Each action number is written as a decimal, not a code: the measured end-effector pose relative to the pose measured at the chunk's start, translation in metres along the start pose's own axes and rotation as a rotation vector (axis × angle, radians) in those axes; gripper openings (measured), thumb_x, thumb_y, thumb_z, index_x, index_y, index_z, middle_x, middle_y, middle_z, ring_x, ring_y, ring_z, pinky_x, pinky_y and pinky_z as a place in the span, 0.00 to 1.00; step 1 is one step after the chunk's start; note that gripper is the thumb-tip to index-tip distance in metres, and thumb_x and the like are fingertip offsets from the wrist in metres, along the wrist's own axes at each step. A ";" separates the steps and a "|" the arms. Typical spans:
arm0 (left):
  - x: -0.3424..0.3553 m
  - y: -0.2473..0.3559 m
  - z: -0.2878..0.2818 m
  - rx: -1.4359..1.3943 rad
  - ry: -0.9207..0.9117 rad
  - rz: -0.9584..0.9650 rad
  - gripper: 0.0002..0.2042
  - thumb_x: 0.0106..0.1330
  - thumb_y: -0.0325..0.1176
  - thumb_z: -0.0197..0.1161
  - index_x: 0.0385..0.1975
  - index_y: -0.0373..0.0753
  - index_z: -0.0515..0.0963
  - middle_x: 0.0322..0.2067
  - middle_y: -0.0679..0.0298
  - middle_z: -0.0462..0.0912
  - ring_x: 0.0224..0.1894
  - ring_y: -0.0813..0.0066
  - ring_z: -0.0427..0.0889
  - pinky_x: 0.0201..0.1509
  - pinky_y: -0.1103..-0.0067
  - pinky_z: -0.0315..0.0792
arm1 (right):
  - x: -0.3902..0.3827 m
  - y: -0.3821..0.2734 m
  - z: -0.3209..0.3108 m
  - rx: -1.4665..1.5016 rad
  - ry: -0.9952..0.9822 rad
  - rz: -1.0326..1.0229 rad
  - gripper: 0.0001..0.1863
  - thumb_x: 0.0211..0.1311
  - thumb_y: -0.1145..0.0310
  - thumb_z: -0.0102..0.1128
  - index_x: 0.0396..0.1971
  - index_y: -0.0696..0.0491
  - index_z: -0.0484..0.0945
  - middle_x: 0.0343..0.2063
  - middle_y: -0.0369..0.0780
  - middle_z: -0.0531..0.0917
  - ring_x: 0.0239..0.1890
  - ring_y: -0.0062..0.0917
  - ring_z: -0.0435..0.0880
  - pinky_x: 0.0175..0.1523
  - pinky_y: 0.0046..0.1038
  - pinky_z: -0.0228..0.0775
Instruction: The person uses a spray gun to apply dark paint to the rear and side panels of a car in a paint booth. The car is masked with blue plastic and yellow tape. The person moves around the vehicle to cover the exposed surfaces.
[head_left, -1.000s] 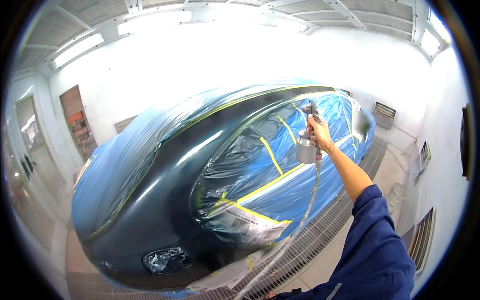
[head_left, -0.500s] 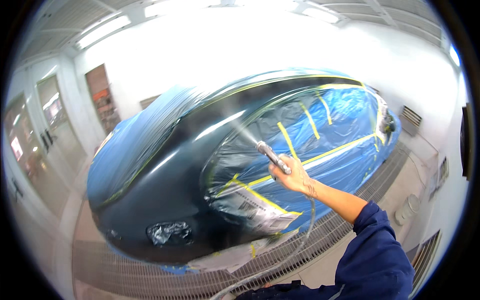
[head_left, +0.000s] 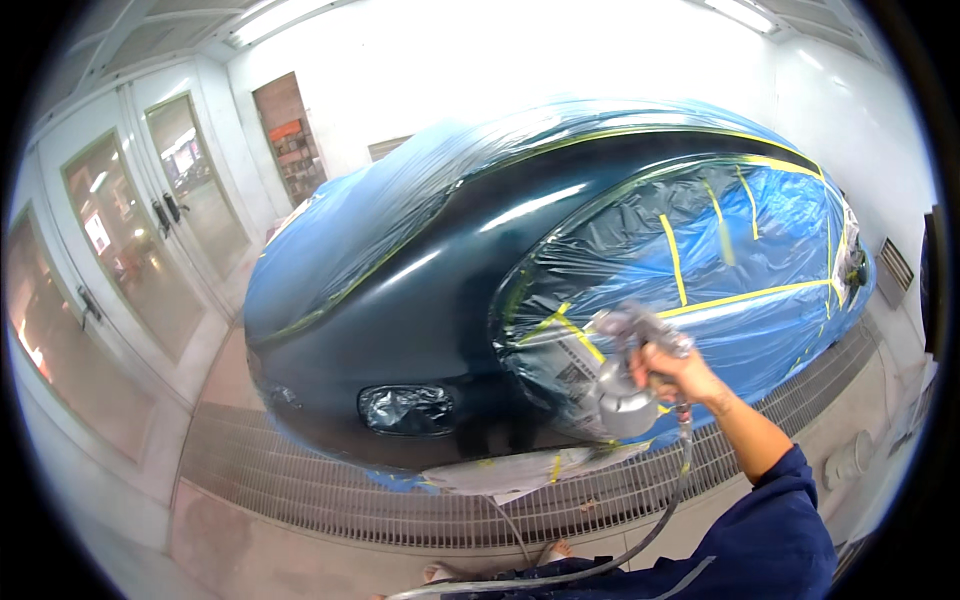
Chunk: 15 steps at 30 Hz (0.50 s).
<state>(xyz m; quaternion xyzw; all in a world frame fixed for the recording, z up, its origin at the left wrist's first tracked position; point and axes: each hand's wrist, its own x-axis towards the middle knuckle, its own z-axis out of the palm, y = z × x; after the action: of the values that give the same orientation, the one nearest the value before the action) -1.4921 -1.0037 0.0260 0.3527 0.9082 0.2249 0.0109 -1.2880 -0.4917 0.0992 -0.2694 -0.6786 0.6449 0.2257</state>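
My right hand (head_left: 682,374) grips a spray gun (head_left: 627,408) with a grey cup under it, fingers wrapped round the handle. The gun's head is smeared by motion and points left. It is held in front of the masked side of a car, apart from it as far as I can see. Glossy dark blue-green bodywork (head_left: 430,290) is bare to the left of the gun. Blue plastic film (head_left: 775,315) and yellow tape (head_left: 672,260) cover much of the rest. A hose (head_left: 676,490) hangs from the gun's handle. My left hand is out of view.
Crinkled film covers an oval opening (head_left: 406,410) low on the bodywork. A floor grating (head_left: 330,490) runs along the car. White doors with glass panes (head_left: 95,210) stand at the left, and a white bucket (head_left: 848,458) at the right. My feet (head_left: 440,572) show below.
The spray gun has come down and back from the upper bodywork, and its cup now shows. The mist at its nozzle is no longer visible. The view has turned left.
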 end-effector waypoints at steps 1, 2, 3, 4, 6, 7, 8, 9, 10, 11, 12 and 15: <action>0.004 -0.016 -0.004 -0.003 0.028 -0.014 0.14 0.65 0.42 0.57 0.25 0.37 0.74 0.19 0.48 0.77 0.23 0.43 0.76 0.29 0.56 0.69 | -0.003 -0.004 0.004 0.124 0.126 -0.011 0.20 0.70 0.50 0.53 0.35 0.53 0.76 0.20 0.37 0.77 0.08 0.12 0.62 0.12 0.18 0.52; 0.009 -0.032 -0.007 -0.003 0.055 -0.026 0.14 0.65 0.42 0.57 0.25 0.36 0.74 0.20 0.47 0.77 0.23 0.42 0.76 0.29 0.56 0.69 | -0.005 -0.011 0.008 0.167 0.234 -0.044 0.20 0.70 0.49 0.53 0.33 0.53 0.74 0.19 0.36 0.76 0.08 0.13 0.61 0.12 0.19 0.51; 0.014 -0.050 -0.012 -0.001 0.082 -0.037 0.14 0.65 0.42 0.57 0.25 0.36 0.74 0.20 0.47 0.77 0.23 0.42 0.76 0.29 0.56 0.69 | -0.003 -0.016 0.014 0.213 0.342 -0.076 0.20 0.70 0.49 0.54 0.31 0.52 0.73 0.19 0.35 0.75 0.07 0.14 0.61 0.11 0.19 0.51; 0.019 -0.069 -0.018 0.005 0.071 -0.064 0.16 0.66 0.44 0.58 0.26 0.37 0.74 0.21 0.45 0.78 0.24 0.41 0.76 0.29 0.55 0.68 | 0.003 -0.017 0.020 0.188 0.447 -0.100 0.20 0.70 0.48 0.53 0.30 0.52 0.72 0.18 0.35 0.74 0.07 0.14 0.60 0.11 0.19 0.51; 0.031 -0.096 -0.030 0.014 0.005 -0.145 0.17 0.66 0.47 0.57 0.26 0.39 0.75 0.21 0.45 0.78 0.24 0.40 0.76 0.28 0.55 0.68 | 0.017 -0.019 0.036 0.103 0.636 -0.140 0.20 0.70 0.48 0.53 0.29 0.51 0.70 0.17 0.34 0.71 0.07 0.13 0.60 0.10 0.20 0.49; 0.037 -0.113 -0.036 0.020 -0.031 -0.185 0.18 0.67 0.49 0.57 0.26 0.39 0.75 0.21 0.45 0.78 0.24 0.40 0.77 0.28 0.54 0.69 | 0.028 -0.020 0.050 0.014 0.703 -0.195 0.20 0.69 0.49 0.55 0.27 0.50 0.70 0.16 0.32 0.69 0.08 0.13 0.60 0.11 0.21 0.49; 0.043 -0.132 -0.039 0.100 -0.084 -0.190 0.18 0.67 0.51 0.56 0.27 0.41 0.75 0.21 0.45 0.79 0.24 0.40 0.77 0.28 0.54 0.69 | 0.041 -0.019 0.063 -0.057 0.749 -0.186 0.19 0.69 0.49 0.55 0.27 0.50 0.70 0.15 0.31 0.68 0.08 0.13 0.60 0.11 0.21 0.48; 0.047 -0.151 -0.039 0.183 -0.134 -0.199 0.19 0.67 0.53 0.56 0.27 0.42 0.76 0.21 0.46 0.79 0.24 0.40 0.77 0.29 0.53 0.69 | 0.053 -0.019 0.081 -0.125 0.789 -0.178 0.19 0.69 0.50 0.56 0.26 0.50 0.70 0.14 0.30 0.68 0.08 0.13 0.61 0.11 0.21 0.48; 0.051 -0.170 -0.041 0.266 -0.183 -0.206 0.19 0.67 0.54 0.55 0.28 0.43 0.76 0.21 0.47 0.79 0.25 0.40 0.78 0.29 0.53 0.70 | 0.068 -0.024 0.111 -0.229 0.851 -0.206 0.20 0.69 0.51 0.56 0.24 0.51 0.71 0.14 0.30 0.68 0.10 0.13 0.62 0.15 0.23 0.52; 0.055 -0.189 -0.043 0.217 -0.192 -0.197 0.19 0.66 0.55 0.55 0.28 0.44 0.76 0.21 0.47 0.80 0.25 0.41 0.78 0.29 0.53 0.70 | 0.084 -0.020 0.127 -0.399 0.890 -0.195 0.20 0.68 0.53 0.57 0.26 0.54 0.74 0.15 0.33 0.72 0.15 0.16 0.67 0.21 0.26 0.60; 0.061 -0.205 -0.047 0.168 -0.198 -0.185 0.19 0.66 0.56 0.55 0.29 0.45 0.77 0.21 0.48 0.80 0.25 0.41 0.78 0.29 0.52 0.70 | 0.100 -0.013 0.150 -0.561 0.907 -0.251 0.20 0.68 0.53 0.57 0.27 0.56 0.75 0.16 0.35 0.74 0.18 0.19 0.69 0.25 0.28 0.62; 0.073 -0.288 -0.052 0.121 -0.221 -0.127 0.18 0.66 0.55 0.56 0.31 0.45 0.78 0.24 0.49 0.82 0.26 0.43 0.80 0.31 0.55 0.72 | 0.130 -0.008 0.248 -0.667 0.829 -0.268 0.22 0.66 0.50 0.59 0.32 0.58 0.79 0.18 0.43 0.78 0.24 0.27 0.76 0.34 0.36 0.69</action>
<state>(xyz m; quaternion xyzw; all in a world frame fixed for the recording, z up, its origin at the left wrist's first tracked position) -1.7398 -1.1648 -0.0369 0.3170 0.9340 0.1282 0.1037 -1.5487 -0.5941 0.0854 -0.4690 -0.7289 0.2003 0.4568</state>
